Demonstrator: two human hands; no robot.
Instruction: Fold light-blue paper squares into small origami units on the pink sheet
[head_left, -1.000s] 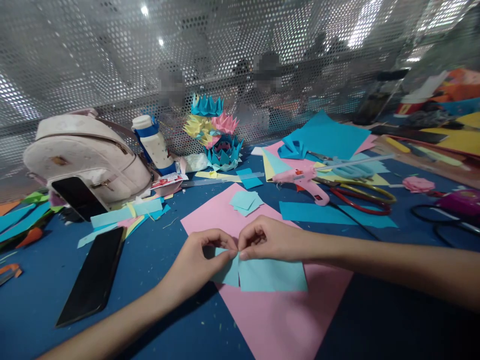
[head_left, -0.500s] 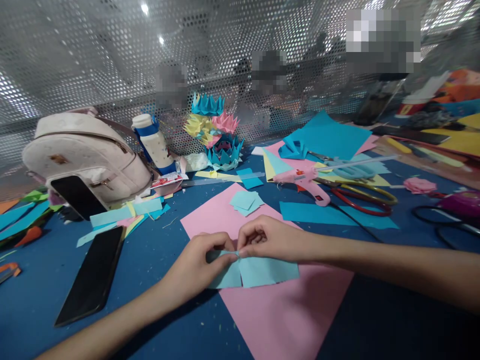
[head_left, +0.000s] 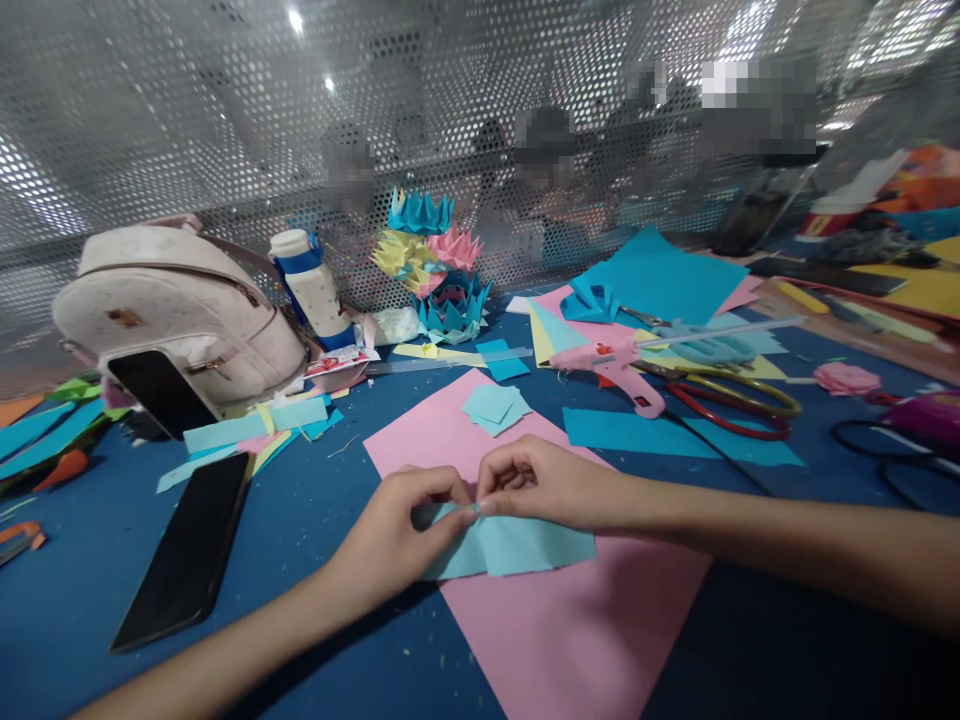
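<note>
A light blue paper strip (head_left: 536,545) is held over a large pink sheet (head_left: 577,620), with a crease near its middle. My left hand (head_left: 412,520) pinches its top edge between thumb and fingers, left of the crease. Right beside it, my right hand (head_left: 529,480) pinches the same edge, the fingertips of both hands nearly touching. Small light blue paper pieces (head_left: 495,405) lie stacked on the pink sheet, just beyond my hands.
A black phone (head_left: 187,550) lies at left, near a white backpack (head_left: 172,310) and a bottle (head_left: 315,290). Behind stands a folded-paper model (head_left: 450,305). At right are a pink glue gun (head_left: 611,365), scissors (head_left: 735,400) and a blue strip (head_left: 675,435).
The view has shifted slightly. The dark gap that showed between the two halves of the light blue strip is no longer visible; both hands keep their pinch.
</note>
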